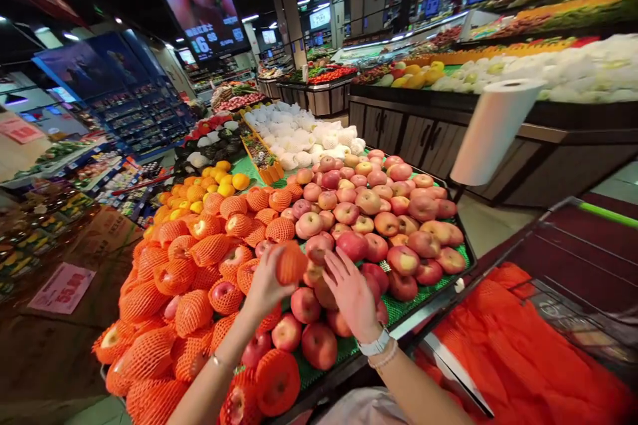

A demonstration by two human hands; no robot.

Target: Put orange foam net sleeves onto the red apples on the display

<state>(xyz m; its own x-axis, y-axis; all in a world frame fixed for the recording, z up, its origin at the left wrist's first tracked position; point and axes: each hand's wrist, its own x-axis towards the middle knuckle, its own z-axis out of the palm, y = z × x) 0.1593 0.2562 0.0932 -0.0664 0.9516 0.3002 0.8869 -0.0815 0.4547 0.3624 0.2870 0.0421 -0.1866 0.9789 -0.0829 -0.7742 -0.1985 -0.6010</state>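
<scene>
My left hand (pixel 266 279) is closed around an apple in an orange foam net (pixel 292 264), held just above the display. To its right, my right hand (pixel 353 293) has its fingers stretched out and spread over the bare apples; whether the fingertips touch one is hard to tell. Bare red apples (pixel 319 345) lie beneath and in front of both hands. Left of my left hand is a heap of apples in orange foam nets (pixel 192 312). One netted apple (pixel 277 382) rests near the front edge, with its top showing.
A roll of plastic bags (pixel 491 136) stands on a post at the display's right corner. Beside me on the right is a shopping cart (pixel 588 265) and red material (pixel 518 339). Oranges (pixel 199 189) and white-netted fruit (pixel 309 136) lie farther back. Cardboard boxes (pixel 100 246) stand at left.
</scene>
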